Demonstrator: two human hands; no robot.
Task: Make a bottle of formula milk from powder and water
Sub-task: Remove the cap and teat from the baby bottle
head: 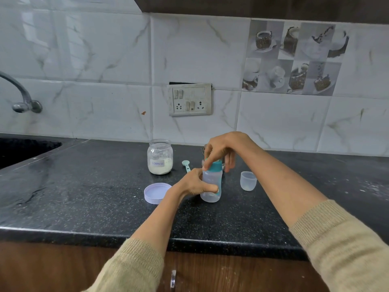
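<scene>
Bottle (211, 184) stands upright on the black counter (84, 197), roughly centre of view, long axis vertical, base down on the stone. Left hand (194, 183) grips the clear body from the 9 o'clock side, fingers curled round the lower half. Right hand (221, 151) comes over from 12 o'clock, fingertips pinching the teal collar (215, 166) at the neck. Whether the collar is being wound on or off can't be read from one look; the teat under the palm is hidden.

Contents: bottle body looks pale and nearly empty; possibly a little at the bottom, view too poor to be sure.

Around it:
- Formula jar (160, 157), open, labelled, powder in the lower part, at 10 o'clock of the bottle, apart from it.
- Jar lid (156, 193), lilac, lying inside-up at 9 o'clock, just beside the left wrist.
- Scoop (186, 165), pale green, flat on the counter between jar and bottle.
- Clear cap (248, 180), mouth up, at 3 o'clock, near.
- Glass vessel behind the right hand, mostly hidden.

Key relation: collar sits directly above the left hand's hold, on the same vertical axis. Judgement: the turn must run about that axis, left hand bracing, right hand twisting; any tilt risks cross-threading or spilling.
</scene>
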